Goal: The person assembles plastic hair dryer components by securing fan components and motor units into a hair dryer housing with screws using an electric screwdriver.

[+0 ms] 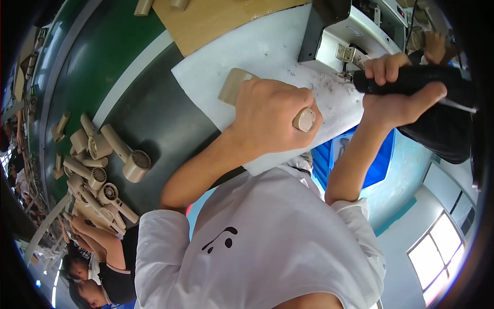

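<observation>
My left hand [272,114] is wrapped round the handle of a beige handheld fan. The fan's wide round head [234,86] sticks out on the far left side of the fist, over a white sheet [278,46]. The handle's rounded end [305,119] shows by the thumb side. My right hand [393,98] is closed round a thick black handle [411,79], fingers over it and thumb along its near side. Beyond it stands a silver and black machine [355,36] with a small metal clamp. Whether the black handle joins the machine cannot be seen.
Several beige fans [136,164] lie piled on the dark green belt to the left. A brown board [216,20] lies at the back. Below the bench at right is a blue crate [380,159]. Other people [110,273] work at left and far right.
</observation>
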Tool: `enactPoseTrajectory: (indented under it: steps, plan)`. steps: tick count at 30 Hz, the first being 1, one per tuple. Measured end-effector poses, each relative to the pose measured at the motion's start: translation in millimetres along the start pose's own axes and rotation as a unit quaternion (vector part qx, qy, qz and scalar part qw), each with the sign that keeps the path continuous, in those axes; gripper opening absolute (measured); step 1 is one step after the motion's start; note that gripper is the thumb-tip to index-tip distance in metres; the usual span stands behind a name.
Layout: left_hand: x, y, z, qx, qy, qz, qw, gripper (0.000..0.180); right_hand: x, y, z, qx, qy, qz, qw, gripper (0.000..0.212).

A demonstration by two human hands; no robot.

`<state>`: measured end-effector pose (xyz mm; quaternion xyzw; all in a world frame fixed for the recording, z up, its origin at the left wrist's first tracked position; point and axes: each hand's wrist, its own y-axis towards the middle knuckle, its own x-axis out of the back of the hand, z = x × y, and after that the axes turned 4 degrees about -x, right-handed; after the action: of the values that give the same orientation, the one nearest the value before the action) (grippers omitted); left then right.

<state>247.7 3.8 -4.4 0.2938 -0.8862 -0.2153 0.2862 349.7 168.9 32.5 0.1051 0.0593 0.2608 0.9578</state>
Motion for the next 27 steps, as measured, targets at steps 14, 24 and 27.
enactPoseTrajectory:
  steps: [14, 24, 27]
  plan:
    - [-2.8, 0.9, -1.0, -0.007, 0.006, -0.028, 1.0, 0.03, -13.6, -48.3, 64.3, 0.073, 0.291, 0.155, 0.941, 0.059]
    - [-4.2, -0.5, -1.0, -0.003, -0.008, -0.024, 1.0, 0.025, -23.5, -58.9, 58.5, 0.07, 0.275, 0.201, 0.938, 0.06]
    - [-4.0, -1.3, -0.7, -0.001, -0.013, -0.02, 1.0, 0.021, -22.1, -61.1, 49.7, 0.075, 0.297, 0.195, 0.932, 0.065]
